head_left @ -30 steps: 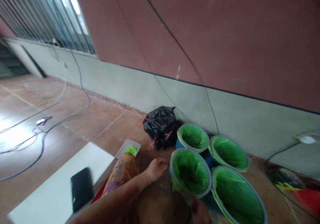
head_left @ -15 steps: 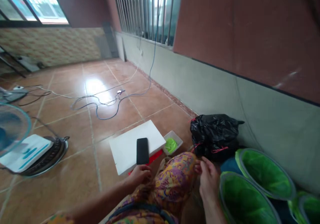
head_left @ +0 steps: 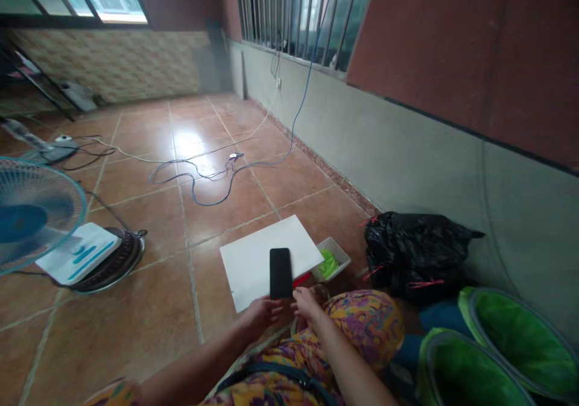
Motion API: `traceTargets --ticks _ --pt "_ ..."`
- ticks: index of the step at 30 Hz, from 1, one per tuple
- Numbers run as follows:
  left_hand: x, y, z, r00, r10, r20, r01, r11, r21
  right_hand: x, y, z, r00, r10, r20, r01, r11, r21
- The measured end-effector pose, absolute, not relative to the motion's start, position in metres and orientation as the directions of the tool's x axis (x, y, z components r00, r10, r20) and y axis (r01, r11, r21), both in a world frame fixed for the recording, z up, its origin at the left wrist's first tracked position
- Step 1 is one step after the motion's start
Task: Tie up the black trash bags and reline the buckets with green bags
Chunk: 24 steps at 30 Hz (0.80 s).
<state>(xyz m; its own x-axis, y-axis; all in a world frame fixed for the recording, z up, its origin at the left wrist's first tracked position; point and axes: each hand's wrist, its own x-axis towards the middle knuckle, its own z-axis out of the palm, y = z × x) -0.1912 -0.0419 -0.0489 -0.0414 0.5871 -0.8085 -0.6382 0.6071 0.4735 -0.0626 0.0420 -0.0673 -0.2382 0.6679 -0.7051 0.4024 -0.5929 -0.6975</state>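
My left hand (head_left: 265, 311) lies at the near edge of a white board (head_left: 253, 258) on the tiled floor, fingers stretched loosely toward a black phone (head_left: 281, 272) that rests on the board. My right hand (head_left: 306, 303) is just right of the phone's near end, over the board's corner. Its fingers are bent and too small to read. A red object (head_left: 301, 280) pokes out from under the board there. My knee in patterned orange-purple cloth (head_left: 366, 327) is just behind the right hand.
A small white tray with something green (head_left: 332, 262) sits right of the board. By the wall are a tied black bag (head_left: 416, 249) and green-lined bins (head_left: 520, 333). At left stands a blue fan (head_left: 31, 213) with its base (head_left: 113, 261). Cables (head_left: 212, 177) trail across the floor.
My head has turned left, away from the bins. My right hand has left the black bag and come to the board beside the phone. My left hand stays at the board's edge.
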Motion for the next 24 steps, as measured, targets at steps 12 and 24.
traceTargets --ticks 12,24 --pt "-0.211 -0.044 -0.04 0.02 0.618 -0.786 -0.63 0.618 0.47 -0.07 0.042 -0.063 -0.25 0.624 -0.74 0.05 -0.755 -0.654" --pt "-0.192 -0.017 -0.024 0.273 0.757 -0.594 -0.733 0.563 0.381 -0.035 0.023 -0.018 -0.249 0.792 -0.558 -0.109 -0.595 -0.796"
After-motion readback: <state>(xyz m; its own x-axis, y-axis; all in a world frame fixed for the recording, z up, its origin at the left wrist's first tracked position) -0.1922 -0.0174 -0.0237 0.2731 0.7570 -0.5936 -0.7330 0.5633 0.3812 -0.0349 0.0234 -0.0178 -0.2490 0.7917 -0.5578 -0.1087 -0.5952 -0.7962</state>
